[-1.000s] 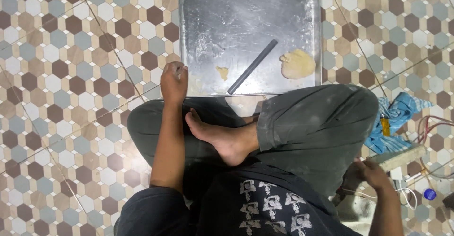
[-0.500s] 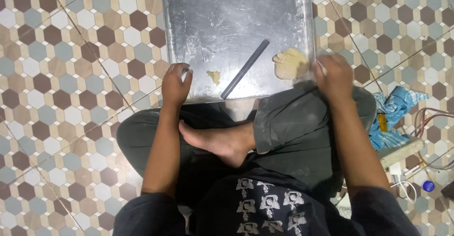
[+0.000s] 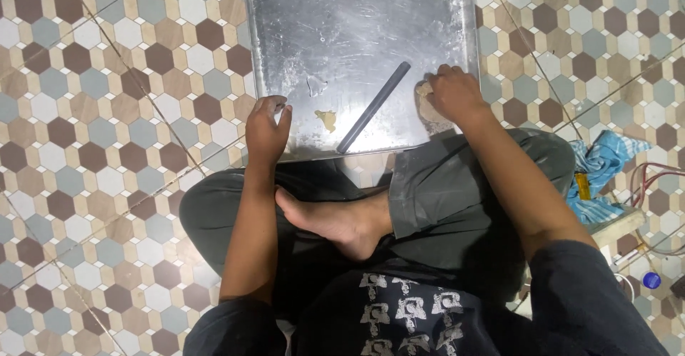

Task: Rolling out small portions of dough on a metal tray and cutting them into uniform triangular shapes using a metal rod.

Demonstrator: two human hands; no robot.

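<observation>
The single head camera looks straight down, close, over crossed legs onto a metal tray [image 3: 285, 49] on tiled floor [image 3: 107, 78].
</observation>
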